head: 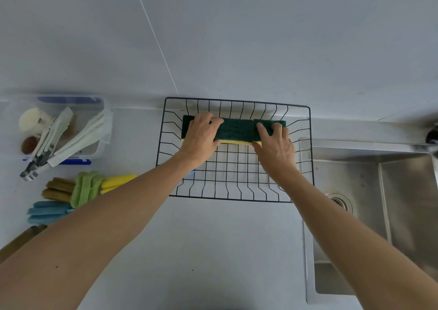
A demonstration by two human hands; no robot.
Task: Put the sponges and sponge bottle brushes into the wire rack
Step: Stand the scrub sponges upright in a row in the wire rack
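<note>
Sponges (237,128): dark green scourer face, yellow foam beneath. Rack (237,199): black wire, grid pattern. Brushes (85,187) noted brown, light green, yellow, blue. Counter (213,250): pale grey, plain. Sink (403,191): silver. Tub (100,129): clear, blue clips.

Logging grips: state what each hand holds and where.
Left hand grips the left sponge across its left end; right hand grips the right sponge, fingers on green top.
</note>
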